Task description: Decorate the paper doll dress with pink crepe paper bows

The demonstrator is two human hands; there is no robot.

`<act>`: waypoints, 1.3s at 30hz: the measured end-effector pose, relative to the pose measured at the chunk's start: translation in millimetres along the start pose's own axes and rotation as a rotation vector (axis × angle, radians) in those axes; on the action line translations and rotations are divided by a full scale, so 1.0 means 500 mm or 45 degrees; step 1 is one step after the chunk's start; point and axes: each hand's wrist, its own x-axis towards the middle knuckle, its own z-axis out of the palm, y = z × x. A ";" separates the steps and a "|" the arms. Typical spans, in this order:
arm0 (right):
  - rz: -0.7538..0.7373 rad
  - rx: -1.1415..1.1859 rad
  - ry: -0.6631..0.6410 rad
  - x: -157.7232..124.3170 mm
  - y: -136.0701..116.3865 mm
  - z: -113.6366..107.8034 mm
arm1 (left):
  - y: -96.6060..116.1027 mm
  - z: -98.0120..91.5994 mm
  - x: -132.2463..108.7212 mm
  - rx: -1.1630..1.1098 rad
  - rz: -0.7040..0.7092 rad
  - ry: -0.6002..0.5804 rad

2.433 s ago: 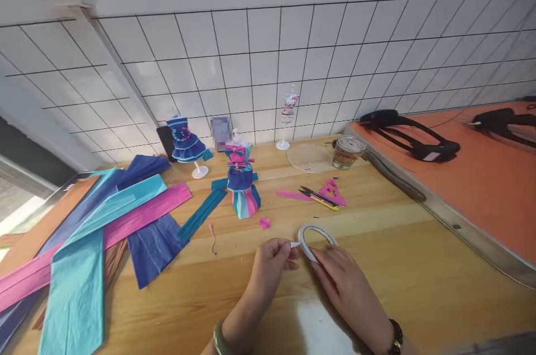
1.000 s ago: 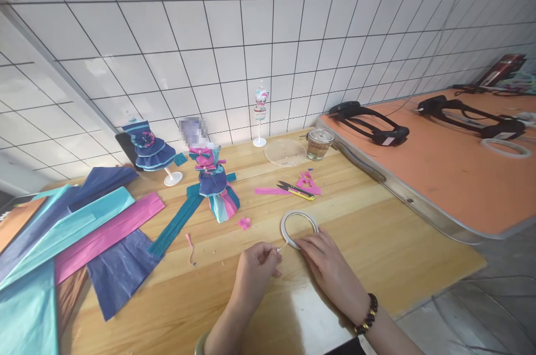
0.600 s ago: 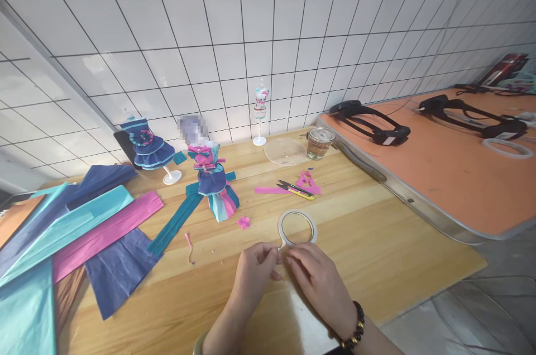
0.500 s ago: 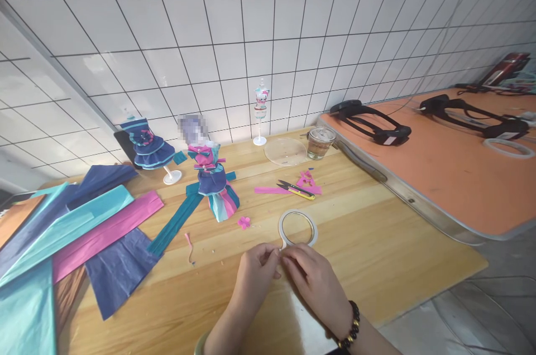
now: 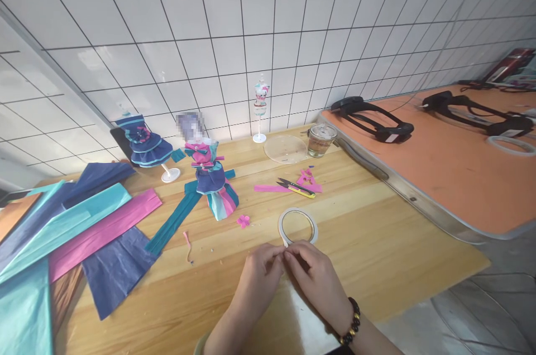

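My left hand (image 5: 258, 277) and my right hand (image 5: 316, 278) meet fingertip to fingertip low in the middle of the wooden table (image 5: 377, 232). Both pinch a small piece of white tape between them; it is mostly hidden by the fingers. The white tape roll (image 5: 297, 226) lies flat on the table just beyond my fingertips, untouched. A paper-dressed doll form in blue, pink and teal (image 5: 211, 179) stands further back, with a small pink paper flower (image 5: 243, 221) lying in front of it.
Crepe paper sheets in teal, pink and dark blue (image 5: 84, 226) cover the left side. Scissors (image 5: 296, 187) lie on pink scraps. A second dressed form (image 5: 144, 145), a small mannequin (image 5: 260, 106), clear lid (image 5: 286, 149) and glass jar (image 5: 320, 140) stand at the back. An orange table (image 5: 452, 159) adjoins right.
My right hand let go of the tape roll and came back to meet my left hand. The roll now lies alone on the table. The view shifted slightly.
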 end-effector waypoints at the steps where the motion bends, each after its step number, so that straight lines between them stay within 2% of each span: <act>1: 0.008 0.006 -0.004 0.000 0.001 0.000 | 0.000 0.000 0.000 0.018 0.012 0.000; 13: -0.025 0.026 0.014 0.001 0.000 -0.004 | -0.006 -0.002 0.002 0.061 0.033 0.012; 22: 0.001 0.039 0.008 0.001 0.000 -0.003 | 0.012 -0.003 0.001 0.206 0.084 0.006; 32: -0.019 0.034 0.001 0.002 0.001 -0.006 | 0.006 -0.002 -0.001 0.090 0.050 0.018; 39: -0.009 0.038 0.012 -0.001 0.004 -0.004 | 0.011 -0.004 0.000 0.160 0.091 0.016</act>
